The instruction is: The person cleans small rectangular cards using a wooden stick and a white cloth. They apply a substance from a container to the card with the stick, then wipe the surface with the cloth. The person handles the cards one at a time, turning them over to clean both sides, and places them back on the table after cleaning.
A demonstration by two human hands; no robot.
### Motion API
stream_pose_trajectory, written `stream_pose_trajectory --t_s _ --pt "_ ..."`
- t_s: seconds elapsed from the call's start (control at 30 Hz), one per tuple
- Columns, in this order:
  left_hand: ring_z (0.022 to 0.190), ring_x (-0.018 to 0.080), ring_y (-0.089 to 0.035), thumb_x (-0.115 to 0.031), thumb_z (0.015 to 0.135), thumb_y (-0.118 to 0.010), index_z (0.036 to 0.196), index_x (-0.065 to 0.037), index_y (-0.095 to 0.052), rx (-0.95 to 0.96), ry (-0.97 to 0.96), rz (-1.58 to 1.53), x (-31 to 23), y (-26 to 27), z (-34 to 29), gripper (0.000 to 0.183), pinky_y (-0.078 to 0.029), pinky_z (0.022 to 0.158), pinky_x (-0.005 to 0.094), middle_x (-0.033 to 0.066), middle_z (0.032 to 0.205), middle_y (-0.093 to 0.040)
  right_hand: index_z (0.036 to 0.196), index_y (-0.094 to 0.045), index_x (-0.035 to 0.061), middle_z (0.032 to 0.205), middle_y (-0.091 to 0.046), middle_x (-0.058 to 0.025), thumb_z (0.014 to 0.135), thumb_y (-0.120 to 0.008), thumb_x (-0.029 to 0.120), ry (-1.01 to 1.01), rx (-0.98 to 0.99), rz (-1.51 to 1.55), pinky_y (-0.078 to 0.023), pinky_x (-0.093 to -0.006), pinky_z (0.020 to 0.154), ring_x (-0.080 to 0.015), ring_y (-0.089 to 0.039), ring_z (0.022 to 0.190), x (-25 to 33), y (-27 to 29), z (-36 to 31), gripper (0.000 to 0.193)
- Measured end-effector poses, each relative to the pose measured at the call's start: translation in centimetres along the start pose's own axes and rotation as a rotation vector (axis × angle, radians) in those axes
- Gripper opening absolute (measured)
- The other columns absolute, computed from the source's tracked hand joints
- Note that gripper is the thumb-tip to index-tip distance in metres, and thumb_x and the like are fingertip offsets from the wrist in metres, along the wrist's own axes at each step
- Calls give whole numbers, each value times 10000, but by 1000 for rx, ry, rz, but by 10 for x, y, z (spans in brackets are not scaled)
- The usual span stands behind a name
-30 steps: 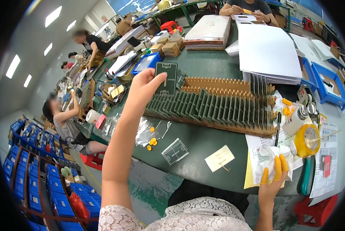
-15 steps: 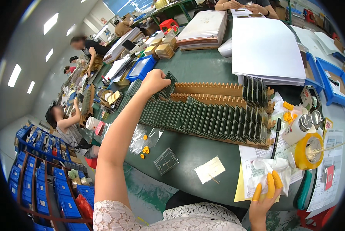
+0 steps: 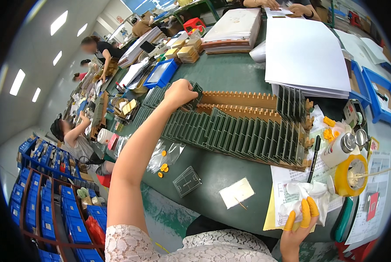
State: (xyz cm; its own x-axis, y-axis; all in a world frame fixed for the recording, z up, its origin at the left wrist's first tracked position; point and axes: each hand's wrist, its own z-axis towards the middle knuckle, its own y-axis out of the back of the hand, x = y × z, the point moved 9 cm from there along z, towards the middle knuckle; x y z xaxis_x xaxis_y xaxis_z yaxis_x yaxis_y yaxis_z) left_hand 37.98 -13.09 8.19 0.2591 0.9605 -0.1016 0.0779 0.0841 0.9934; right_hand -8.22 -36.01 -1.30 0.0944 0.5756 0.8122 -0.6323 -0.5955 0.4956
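Observation:
My left hand [image 3: 180, 93] reaches over the wooden slotted rack [image 3: 241, 97] and pinches a dark green circuit board [image 3: 197, 92] near the far row's left part; its fingertips are partly hidden. Many similar thin boards [image 3: 230, 133] stand on edge, leaning, along the near row. A smaller group of upright boards [image 3: 290, 104] fills the far row's right end. At the lower right, my right hand [image 3: 296, 233] wears yellow finger cots. Its fingers are spread and rest against a crumpled white cloth [image 3: 311, 191] on papers.
A single board [image 3: 187, 181] and a pale card [image 3: 237, 193] lie before the rack. Beside the cloth are a black marker [image 3: 314, 159], a white bottle [image 3: 338, 149], a yellow tape roll [image 3: 351, 175] and a green-handled tool [image 3: 344, 219]. White sheets [image 3: 306, 56] lie behind. Other people work nearby.
The view has shifted slightly. My left hand stays at the same board in the far row, and my right hand remains at the cloth with little movement.

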Motion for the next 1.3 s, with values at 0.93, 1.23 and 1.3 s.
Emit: stream_pose_trajectory --t_s 0.93,1.23,1.3 --pt "847 120 -585 -77 828 -678 1150 -31 -564 651 -1168 -1180 -178 38 -351 344 -485 719 258 42 937 -583 1289 -509 -1 1305 -479 -144 915 -565 19 150 -162 -199 -434 -330 894 -235 -507 1062 9 -10 -1 378" --pt "841 123 -585 -76 828 -673 1139 -27 -564 592 -1152 -1171 -149 43 -358 333 -485 716 261 45 927 -583 1292 -509 4 1308 -480 -136 919 -566 25 158 -178 -266 -439 -316 896 -224 -514 1059 8 -10 -8 379" --pt "840 123 -585 -76 828 -672 1137 -26 -564 578 -1142 -1170 -145 45 -361 331 -485 715 262 45 925 -583 1293 -509 5 1309 -480 -134 919 -567 26 162 -177 -275 -440 -314 897 -222 -515 1058 8 -10 -8 379"
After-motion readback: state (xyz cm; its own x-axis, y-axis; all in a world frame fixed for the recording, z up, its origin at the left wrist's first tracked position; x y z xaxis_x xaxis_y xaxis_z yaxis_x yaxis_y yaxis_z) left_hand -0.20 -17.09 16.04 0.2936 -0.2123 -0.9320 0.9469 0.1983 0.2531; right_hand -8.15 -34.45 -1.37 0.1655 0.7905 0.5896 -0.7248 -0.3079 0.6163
